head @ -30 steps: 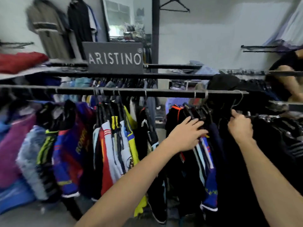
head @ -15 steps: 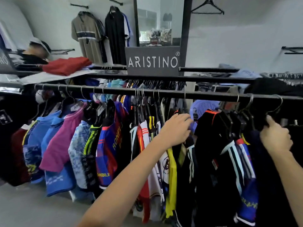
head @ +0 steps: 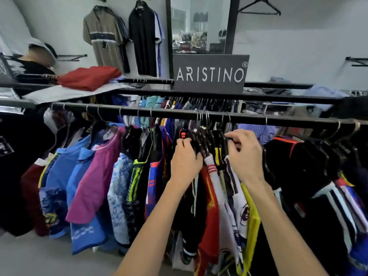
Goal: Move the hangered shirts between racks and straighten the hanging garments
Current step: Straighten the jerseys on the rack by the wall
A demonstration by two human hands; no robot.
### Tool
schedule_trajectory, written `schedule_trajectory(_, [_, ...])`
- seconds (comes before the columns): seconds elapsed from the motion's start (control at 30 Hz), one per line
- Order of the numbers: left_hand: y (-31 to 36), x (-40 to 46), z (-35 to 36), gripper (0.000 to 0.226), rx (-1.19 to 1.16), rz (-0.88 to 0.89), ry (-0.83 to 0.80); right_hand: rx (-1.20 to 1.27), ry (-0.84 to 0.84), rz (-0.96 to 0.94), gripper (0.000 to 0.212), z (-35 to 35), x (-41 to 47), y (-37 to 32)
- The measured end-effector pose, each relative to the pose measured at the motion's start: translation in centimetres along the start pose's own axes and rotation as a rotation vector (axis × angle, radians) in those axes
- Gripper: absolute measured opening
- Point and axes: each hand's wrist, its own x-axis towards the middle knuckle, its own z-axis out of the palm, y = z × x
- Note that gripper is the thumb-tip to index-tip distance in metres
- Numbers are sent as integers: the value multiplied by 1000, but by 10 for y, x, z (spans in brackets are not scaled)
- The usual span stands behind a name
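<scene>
While the right hand (head: 244, 156) gripped a hanger far to the right of the ARISTINO sign (head: 210, 73) half a second ago, it now meets the left hand (head: 185, 159) directly below that sign. Both hands curl their fingers around the bunched black hangers (head: 205, 140) on the front rail (head: 179, 114). Judgement: that bunch of hangered shirts (head: 215, 186) is being collected for lifting off the rail.
</scene>
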Motion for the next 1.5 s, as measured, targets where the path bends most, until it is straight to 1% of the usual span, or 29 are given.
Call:
schedule_trajectory(0.07, [-17, -2, -2, 62, 10, -116, -135, -34, -105, 73, 13, 36, -7, -4])
schedule_trajectory(0.1, [-25, -4, -2, 62, 0, -163, -191, -64, -133, 116, 12, 50, -12, -4])
schedule_trajectory(0.13, [-32, -6, -1, 59, -25, -201, -226, -107, -143, 147, 14, 61, -18, -3])
schedule_trajectory(0.2, [-44, -9, 3, 46, -95, -236, -227, -217, -132, 154, 24, 76, -30, -4])
schedule_trajectory(0.27, [-49, -11, 7, 39, -156, -238, -217, -323, -109, 112, 32, 85, -39, -3])
schedule_trajectory(0.33, [-47, -12, 9, 43, -195, -213, -257, -386, -76, 86, 34, 92, -42, -2])
schedule_trajectory(0.4, [-45, -12, 9, 47, -206, -177, -273, -409, -38, 79, 34, 98, -43, 0])
schedule_trajectory(0.57, [-47, -12, -5, 48, -176, -67, -222, -453, -9, 96, 39, 106, -46, 2])
schedule_trajectory(0.63, [-49, -9, -12, 48, -159, -29, -207, -464, 12, 107, 36, 111, -48, 0])
schedule_trajectory(0.77, [-56, -4, -23, 50, -141, 18, -162, -503, 53, 117, 20, 122, -50, -5])
schedule_trajectory(0.83, [-56, -1, -23, 55, -135, -18, -229, -499, 29, 171, 14, 125, -49, -9])
schedule_trajectory(0.93, [-53, 2, -16, 62, -198, -136, -396, -474, -32, 231, 13, 124, -48, -12])
schedule_trajectory(1.0, [-52, 2, -10, 64, -205, -169, -429, -459, -54, 247, 12, 121, -48, -13])
schedule_trajectory(1.07, [-48, 0, -8, 58, -180, -168, -384, -463, -62, 246, 9, 118, -49, -13])
schedule_trajectory(1.17, [-42, 3, -7, 43, -123, -162, -298, -477, -47, 249, 7, 117, -50, -13])
schedule_trajectory(1.3, [-44, 8, -4, 33, -139, -211, -225, -486, -37, 270, 12, 120, -52, -15])
schedule_trajectory(1.4, [-53, 11, -9, 29, -171, -257, -103, -509, -22, 254, 17, 122, -56, -18])
schedule_trajectory(1.47, [-60, 13, -15, 29, -137, -248, -47, -511, -47, 277, 23, 122, -57, -20])
schedule_trajectory(1.5, [-62, 14, -17, 29, -106, -243, -48, -514, -60, 295, 26, 123, -58, -20])
